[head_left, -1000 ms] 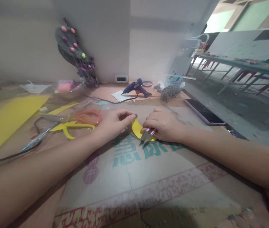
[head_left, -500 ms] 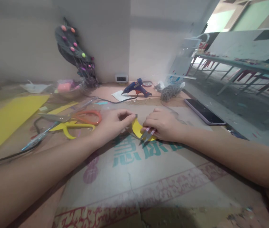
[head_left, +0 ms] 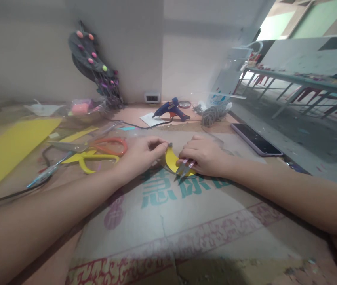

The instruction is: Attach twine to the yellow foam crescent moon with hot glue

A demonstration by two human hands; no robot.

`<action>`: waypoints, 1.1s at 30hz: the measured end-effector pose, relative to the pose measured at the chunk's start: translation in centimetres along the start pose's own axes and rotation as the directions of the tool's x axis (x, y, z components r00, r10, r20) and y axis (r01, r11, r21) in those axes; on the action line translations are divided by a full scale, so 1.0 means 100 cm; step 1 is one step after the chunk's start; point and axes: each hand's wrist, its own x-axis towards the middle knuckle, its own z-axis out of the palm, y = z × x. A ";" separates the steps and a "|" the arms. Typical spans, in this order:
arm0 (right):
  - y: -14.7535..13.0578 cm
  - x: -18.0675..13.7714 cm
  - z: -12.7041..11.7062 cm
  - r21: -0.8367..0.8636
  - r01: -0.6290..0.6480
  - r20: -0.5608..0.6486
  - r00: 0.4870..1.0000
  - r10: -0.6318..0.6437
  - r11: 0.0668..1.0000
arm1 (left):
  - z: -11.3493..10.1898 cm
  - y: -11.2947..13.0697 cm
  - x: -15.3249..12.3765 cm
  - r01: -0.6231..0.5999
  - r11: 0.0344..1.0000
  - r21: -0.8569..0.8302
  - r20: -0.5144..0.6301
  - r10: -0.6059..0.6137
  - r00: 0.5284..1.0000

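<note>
Glue gun behind hands, prob. part-on paper

Head view, one: worn on my head, facing forward and down across the work surface. Mid-frame, near: my left hand and right hand. Side edges, closer: my forearms. Foreground: printed cardboard, seen slantwise from above. Background: wall straight ahead; long table, farther off, upper right.
</note>
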 end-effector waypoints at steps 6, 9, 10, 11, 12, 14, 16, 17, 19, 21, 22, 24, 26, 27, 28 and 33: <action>0.000 0.000 0.000 0.009 -0.001 -0.005 1.000 0.001 1.000 | 0.000 0.002 -0.001 0.015 1.000 -0.014 0.006 -0.015 1.000; -0.001 0.000 -0.001 0.015 -0.007 -0.002 1.000 0.007 1.000 | -0.001 0.003 -0.001 0.015 1.000 0.003 0.020 -0.015 1.000; -0.001 0.000 -0.001 0.016 -0.007 -0.004 1.000 0.007 1.000 | -0.001 0.003 -0.001 0.021 1.000 0.002 0.023 -0.021 1.000; -0.001 0.000 -0.001 0.016 -0.004 -0.009 1.000 0.005 1.000 | -0.001 0.002 0.000 0.028 1.000 -0.005 0.027 -0.027 0.999; -0.001 0.000 -0.001 0.016 -0.001 -0.012 1.000 0.001 1.000 | -0.001 0.001 0.000 0.034 0.999 -0.016 0.030 -0.034 0.999; -0.001 0.000 -0.001 0.016 0.002 -0.016 1.000 -0.001 1.000 | -0.001 -0.002 0.002 0.043 0.998 -0.047 0.038 -0.041 0.998; 0.000 0.000 0.000 0.018 -0.001 -0.016 1.000 0.001 1.000 | 0.000 -0.004 0.003 0.047 0.996 -0.081 0.044 -0.044 0.998; 0.000 0.000 0.000 0.019 -0.001 -0.016 1.000 0.001 1.000 | 0.000 -0.005 0.003 0.050 0.994 -0.097 0.046 -0.046 0.998; 0.000 0.000 0.000 0.022 0.001 -0.016 1.000 -0.001 1.000 | 0.001 -0.005 0.004 0.057 0.991 -0.121 0.048 -0.052 0.998; 0.000 0.000 0.000 0.023 -0.001 -0.013 1.000 0.001 1.000 | 0.001 -0.005 0.004 0.061 0.989 -0.133 0.051 -0.055 0.997; 0.000 0.000 0.000 0.023 -0.004 -0.011 1.000 0.005 1.000 | 0.001 -0.005 0.003 0.062 0.989 -0.136 0.053 -0.055 0.997; 0.001 0.000 0.000 0.026 -0.009 -0.011 1.000 0.010 1.000 | 0.001 -0.005 0.003 0.066 0.988 -0.138 0.054 -0.059 0.997; 0.001 0.000 0.000 0.032 -0.009 -0.010 1.000 0.009 0.999 | 0.002 -0.005 0.003 0.074 0.987 -0.140 0.055 -0.067 0.996; 0.001 0.000 0.001 0.035 -0.008 -0.009 1.000 0.009 0.999 | 0.002 -0.005 0.003 0.076 0.987 -0.140 0.054 -0.069 0.996; 0.001 0.000 0.001 0.036 -0.008 -0.009 1.000 0.008 0.999 | 0.002 -0.005 0.003 0.074 0.988 -0.139 0.053 -0.067 0.996; 0.000 0.000 -0.001 0.032 -0.002 -0.020 1.000 0.003 0.999 | 0.002 -0.006 0.003 0.054 0.990 -0.129 0.057 -0.046 0.997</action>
